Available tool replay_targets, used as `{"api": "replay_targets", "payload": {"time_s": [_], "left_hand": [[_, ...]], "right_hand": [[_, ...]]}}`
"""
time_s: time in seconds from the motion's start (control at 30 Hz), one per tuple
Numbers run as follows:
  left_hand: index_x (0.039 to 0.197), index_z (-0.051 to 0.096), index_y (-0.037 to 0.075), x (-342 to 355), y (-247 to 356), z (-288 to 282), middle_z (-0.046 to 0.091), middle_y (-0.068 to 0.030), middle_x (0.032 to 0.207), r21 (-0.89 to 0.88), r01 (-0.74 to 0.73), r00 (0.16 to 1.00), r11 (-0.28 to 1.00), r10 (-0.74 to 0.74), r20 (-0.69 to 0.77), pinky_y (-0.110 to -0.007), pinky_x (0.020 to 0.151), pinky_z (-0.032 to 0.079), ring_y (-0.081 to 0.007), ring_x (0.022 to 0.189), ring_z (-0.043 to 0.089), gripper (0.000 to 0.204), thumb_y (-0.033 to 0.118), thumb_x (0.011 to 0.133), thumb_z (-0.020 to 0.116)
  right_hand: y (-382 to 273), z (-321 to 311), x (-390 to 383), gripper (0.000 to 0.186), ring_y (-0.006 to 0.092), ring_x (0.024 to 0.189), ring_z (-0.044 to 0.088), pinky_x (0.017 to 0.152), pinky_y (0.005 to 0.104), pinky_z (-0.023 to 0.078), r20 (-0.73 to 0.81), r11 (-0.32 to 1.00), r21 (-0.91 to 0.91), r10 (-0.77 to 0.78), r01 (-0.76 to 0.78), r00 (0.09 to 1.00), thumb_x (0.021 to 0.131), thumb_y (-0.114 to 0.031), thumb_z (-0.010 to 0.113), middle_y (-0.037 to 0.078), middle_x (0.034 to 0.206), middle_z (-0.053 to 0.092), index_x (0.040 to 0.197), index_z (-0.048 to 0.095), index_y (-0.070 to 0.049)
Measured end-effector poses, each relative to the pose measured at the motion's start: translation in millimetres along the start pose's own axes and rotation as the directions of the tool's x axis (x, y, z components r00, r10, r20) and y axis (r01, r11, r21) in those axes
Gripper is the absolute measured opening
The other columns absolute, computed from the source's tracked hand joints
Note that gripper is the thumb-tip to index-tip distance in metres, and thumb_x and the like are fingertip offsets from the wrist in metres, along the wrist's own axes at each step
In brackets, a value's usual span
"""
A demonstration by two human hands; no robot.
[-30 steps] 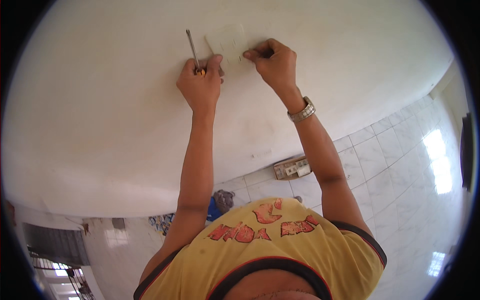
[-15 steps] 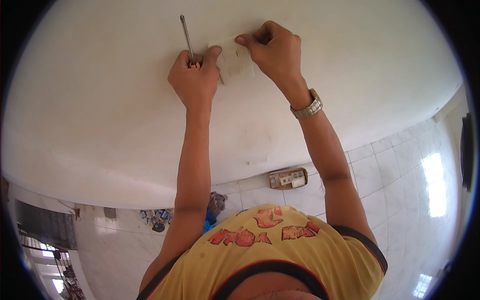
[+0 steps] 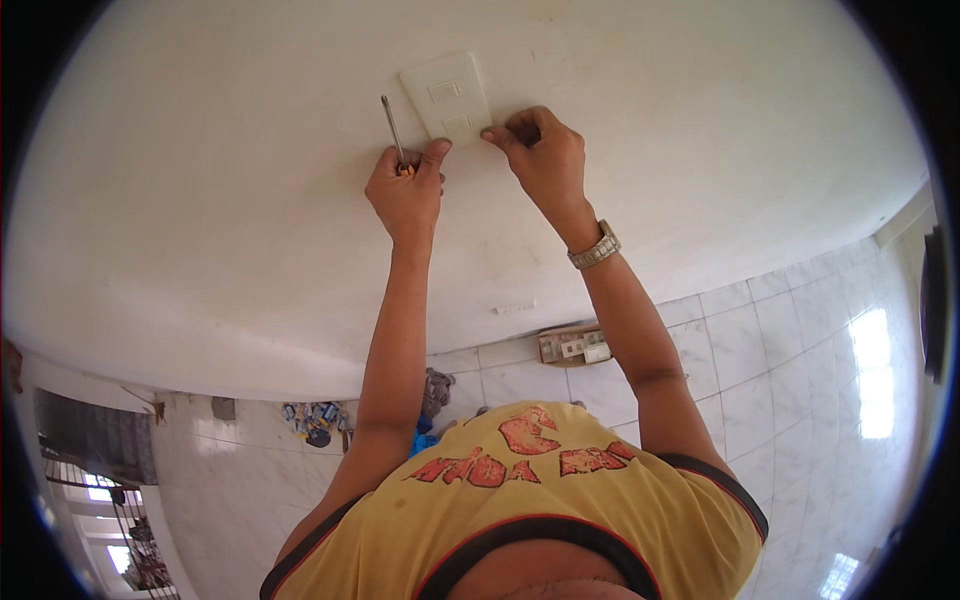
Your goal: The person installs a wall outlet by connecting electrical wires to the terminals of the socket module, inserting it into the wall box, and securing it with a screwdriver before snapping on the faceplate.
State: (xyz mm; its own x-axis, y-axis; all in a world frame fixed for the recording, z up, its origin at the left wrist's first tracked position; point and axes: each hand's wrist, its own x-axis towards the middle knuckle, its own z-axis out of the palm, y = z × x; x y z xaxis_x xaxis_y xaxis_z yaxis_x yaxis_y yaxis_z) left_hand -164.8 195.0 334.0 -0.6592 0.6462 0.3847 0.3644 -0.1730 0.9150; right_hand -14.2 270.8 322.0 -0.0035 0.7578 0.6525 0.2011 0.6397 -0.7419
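A cream wall switch plate point(image 3: 450, 76) with two small rectangular inserts lies against the pale wall, slightly tilted in the view. My left hand point(image 3: 405, 208) is closed round the handle of a screwdriver point(image 3: 391, 124), whose metal shaft points up beside the plate. The left thumb presses at the plate's lower left corner. At the lower right corner, my right hand point(image 3: 552, 172) has its thumb and fingers closed on the plate's edge. A metal-band watch circles the right wrist. The plate's back is hidden.
On the tiled floor by the wall's foot stands a small box point(image 3: 556, 350) with pale switch parts. Left of it lie a grey cloth point(image 3: 437, 392) and a heap of small packets point(image 3: 312, 418). A railing point(image 3: 100, 500) shows at the far left.
Both hands have gone from the plate's upper corners down to its lower corners. The plate's face, partly covered before, now shows fully. The screwdriver has stayed in the left hand.
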Motion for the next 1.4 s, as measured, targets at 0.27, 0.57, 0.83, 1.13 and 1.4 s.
{"api": "replay_targets", "payload": {"time_s": [0.27, 0.57, 0.83, 1.13, 1.4], "left_hand": [[0.072, 0.054, 0.005, 7, -5, 5, 0.058, -0.0035, 0.061, 0.200, -0.054, 0.999, 0.978, 0.053, 0.012, -0.027, 0.045, 0.045, -0.0115, 0.050, 0.056, 0.042, 0.028, 0.082, 0.088], [0.068, 0.050, 0.008, 26, 49, 2, 0.054, -0.0020, 0.053, 0.018, -0.027, 0.997, 0.999, 0.028, -0.067, -0.026, 0.044, 0.039, -0.0100, 0.045, 0.049, 0.041, 0.023, 0.083, 0.085], [0.069, 0.052, 0.007, 25, 55, 9, 0.056, -0.0024, 0.056, -0.015, -0.070, 0.996, 0.997, 0.069, -0.059, -0.026, 0.044, 0.043, -0.0096, 0.047, 0.052, 0.043, 0.028, 0.084, 0.086], [0.067, 0.054, 0.007, 44, 77, 19, 0.056, -0.0027, 0.056, -0.010, -0.199, 0.955, 0.980, 0.192, -0.226, -0.028, 0.044, 0.042, -0.0106, 0.046, 0.051, 0.041, 0.027, 0.086, 0.083], [0.077, 0.052, 0.011, -41, 13, -5, 0.040, 0.0023, 0.055, -0.494, 0.178, 0.979, 0.851, -0.203, 0.004, -0.031, 0.048, 0.036, -0.0116, 0.045, 0.036, 0.048, 0.051, 0.103, 0.058]], "right_hand": [[5, -2, 3, 0.031, 0.0193, 0.050, 0.062, 0.051, 0.0332, 0.049, -0.011, 0.984, -0.165, -0.073, 0.071, 0.997, 0.082, -0.029, 0.086, 0.007, 0.063, 0.070, 0.078, 0.067, -0.003], [-38, -9, 44, 0.031, 0.0219, 0.052, 0.064, 0.052, 0.0339, 0.050, 0.058, 1.000, -0.001, -0.026, 0.026, 0.998, 0.084, -0.030, 0.084, 0.009, 0.066, 0.070, 0.079, 0.068, -0.003], [-33, -14, 73, 0.034, 0.0206, 0.045, 0.059, 0.048, 0.0357, 0.048, 0.062, 0.987, 0.039, -0.159, 0.157, 0.985, 0.085, -0.033, 0.082, 0.007, 0.054, 0.064, 0.076, 0.068, -0.004], [-54, -11, 86, 0.045, 0.0236, 0.044, 0.058, 0.049, 0.0361, 0.049, 0.039, 0.956, -0.096, -0.275, 0.278, 0.961, 0.082, -0.040, 0.084, 0.010, 0.052, 0.062, 0.068, 0.066, -0.002], [8, -34, -3, 0.030, 0.0187, 0.056, 0.058, 0.054, 0.0333, 0.046, 0.391, 0.968, 0.157, -0.241, 0.194, 0.888, 0.093, -0.028, 0.078, 0.012, 0.066, 0.064, 0.085, 0.068, 0.000]]}}
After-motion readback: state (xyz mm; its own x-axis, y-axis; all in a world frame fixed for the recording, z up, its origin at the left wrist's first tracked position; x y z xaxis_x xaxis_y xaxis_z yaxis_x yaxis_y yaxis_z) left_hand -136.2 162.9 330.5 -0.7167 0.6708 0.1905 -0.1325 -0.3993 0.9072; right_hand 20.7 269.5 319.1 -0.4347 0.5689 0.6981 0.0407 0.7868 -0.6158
